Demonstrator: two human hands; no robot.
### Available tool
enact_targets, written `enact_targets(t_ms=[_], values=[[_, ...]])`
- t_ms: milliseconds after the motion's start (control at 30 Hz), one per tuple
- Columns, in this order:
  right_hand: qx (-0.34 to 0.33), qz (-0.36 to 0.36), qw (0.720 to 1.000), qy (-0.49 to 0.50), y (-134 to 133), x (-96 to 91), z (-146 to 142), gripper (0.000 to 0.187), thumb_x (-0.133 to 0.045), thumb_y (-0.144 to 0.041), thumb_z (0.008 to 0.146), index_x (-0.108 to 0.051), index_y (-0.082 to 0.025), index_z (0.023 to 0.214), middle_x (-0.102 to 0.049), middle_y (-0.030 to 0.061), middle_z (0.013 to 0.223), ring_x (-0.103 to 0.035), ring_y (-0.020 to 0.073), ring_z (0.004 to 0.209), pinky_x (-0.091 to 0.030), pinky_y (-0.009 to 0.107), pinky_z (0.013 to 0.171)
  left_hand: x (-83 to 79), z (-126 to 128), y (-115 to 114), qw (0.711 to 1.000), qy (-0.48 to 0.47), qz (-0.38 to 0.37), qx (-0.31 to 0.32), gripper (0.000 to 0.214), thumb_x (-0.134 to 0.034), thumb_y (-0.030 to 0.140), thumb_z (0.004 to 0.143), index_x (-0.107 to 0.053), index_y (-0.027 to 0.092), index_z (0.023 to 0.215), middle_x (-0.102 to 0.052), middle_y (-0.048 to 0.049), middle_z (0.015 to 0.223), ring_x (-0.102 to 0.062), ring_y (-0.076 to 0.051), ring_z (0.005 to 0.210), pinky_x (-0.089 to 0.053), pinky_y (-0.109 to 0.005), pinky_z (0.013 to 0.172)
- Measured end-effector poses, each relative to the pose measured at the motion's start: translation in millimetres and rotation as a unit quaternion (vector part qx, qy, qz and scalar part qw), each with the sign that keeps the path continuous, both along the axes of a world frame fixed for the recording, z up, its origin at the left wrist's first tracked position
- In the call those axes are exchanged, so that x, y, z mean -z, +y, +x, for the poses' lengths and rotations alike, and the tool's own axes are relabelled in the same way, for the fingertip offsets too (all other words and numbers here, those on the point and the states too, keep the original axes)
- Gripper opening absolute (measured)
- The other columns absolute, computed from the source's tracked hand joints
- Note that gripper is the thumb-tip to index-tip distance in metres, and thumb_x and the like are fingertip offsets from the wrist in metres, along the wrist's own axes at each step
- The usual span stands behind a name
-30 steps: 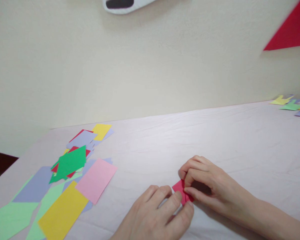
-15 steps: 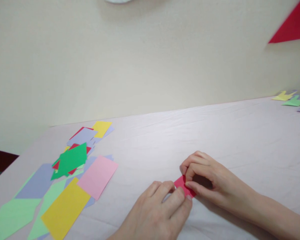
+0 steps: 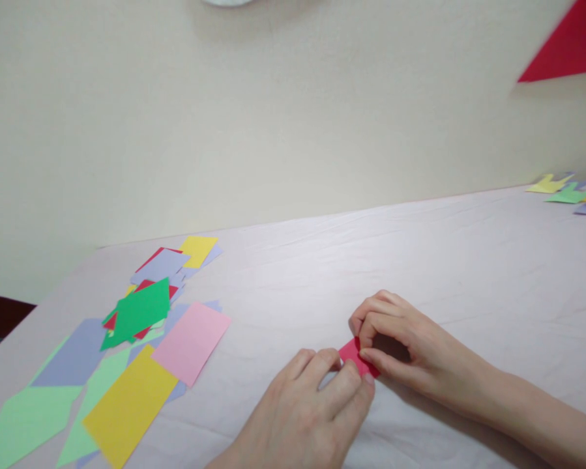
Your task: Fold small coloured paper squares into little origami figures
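Observation:
A small red piece of paper (image 3: 352,354) lies on the pale cloth-covered table, largely covered by my fingers. My left hand (image 3: 312,404) comes from below, its bent fingers pressing on the paper's near left side. From the right, my right hand (image 3: 395,339) curls over the far right part, thumb and fingertips pinched together on the paper. Whether the paper is folded under the fingers I cannot make out.
At left, loose coloured sheets overlap: a green sheet (image 3: 143,312), a pink sheet (image 3: 192,342) and a yellow sheet (image 3: 131,404) among them. Several cut paper shapes (image 3: 571,193) sit at the far right by the wall (image 3: 293,130). A red triangle (image 3: 571,49) is on the wall.
Both hands stay on the red paper with nearly the same grip. The view has shifted very slightly; otherwise little differs.

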State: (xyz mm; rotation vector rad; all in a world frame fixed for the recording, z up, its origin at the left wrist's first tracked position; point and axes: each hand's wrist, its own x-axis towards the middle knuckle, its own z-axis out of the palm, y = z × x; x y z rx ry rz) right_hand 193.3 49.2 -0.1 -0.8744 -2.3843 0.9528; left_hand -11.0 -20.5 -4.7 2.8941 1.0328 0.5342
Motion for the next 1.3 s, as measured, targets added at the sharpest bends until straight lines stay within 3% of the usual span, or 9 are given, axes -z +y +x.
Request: enact_targets(t_ms=[400, 600, 733, 1067, 1300], values=[[0.003, 0.019, 1.0, -0.012, 0.7, 3.8, 1.8, 0.017, -0.051, -0.006, 0.087, -0.051, -0.021, 0.079, -0.06, 0.0038, 0.087, -0.052, 0.0202, 0.086, -0.043, 0.035, 0.077, -1.0, 1.6, 0.8, 0.999, -0.005, -0.048, -0.005, 0.027, -0.037, 0.018, 0.099, -0.057, 0.013, 0.116, -0.064, -0.0074, 0.103, -0.053, -0.022, 0.099, -0.05, -0.035, 0.08], [-0.009, -0.018, 1.0, -0.001, 0.7, 0.7, 6.8, 0.01, -0.057, -0.012, 0.087, -0.054, -0.021, 0.087, -0.061, 0.0043, 0.092, -0.053, 0.0207, 0.091, -0.045, 0.035, 0.082, 2.4, 1.6, 0.2, 0.999, -0.021, -0.028, -0.008, 0.024, -0.039, 0.017, 0.099, -0.058, 0.013, 0.113, -0.064, -0.0069, 0.101, -0.054, -0.022, 0.099, -0.051, -0.034, 0.08], [-0.007, -0.026, 0.999, -0.019, -1.0, -2.0, 7.0, 0.016, -0.064, -0.011, 0.081, -0.055, -0.022, 0.09, -0.06, 0.0036, 0.096, -0.052, 0.0214, 0.096, -0.044, 0.035, 0.085, 2.9, 1.9, 0.1, 0.999, -0.026, -0.03, -0.01, 0.025, -0.038, 0.017, 0.1, -0.059, 0.013, 0.112, -0.065, -0.0071, 0.1, -0.055, -0.023, 0.1, -0.052, -0.035, 0.08], [0.04, -0.067, 0.996, -0.031, -2.9, -1.9, 3.7, 0.026, -0.058, -0.005, 0.078, -0.052, -0.022, 0.097, -0.057, 0.0042, 0.102, -0.051, 0.022, 0.098, -0.045, 0.037, 0.086, 1.3, 3.0, -2.3, 0.999, -0.018, -0.044, -0.009, 0.027, -0.041, 0.017, 0.098, -0.057, 0.011, 0.119, -0.065, -0.0087, 0.104, -0.057, -0.024, 0.1, -0.054, -0.037, 0.081], [0.049, -0.111, 0.993, -0.007, 5.5, -3.7, 8.0, 0.032, -0.048, 0.001, 0.077, -0.054, -0.022, 0.099, -0.058, 0.0029, 0.099, -0.054, 0.0187, 0.094, -0.045, 0.032, 0.083, 3.3, 3.1, -1.6, 0.999, -0.039, -0.006, -0.016, 0.026, -0.039, 0.015, 0.098, -0.061, 0.012, 0.111, -0.066, -0.0107, 0.11, -0.056, -0.023, 0.116, -0.052, -0.035, 0.091]])
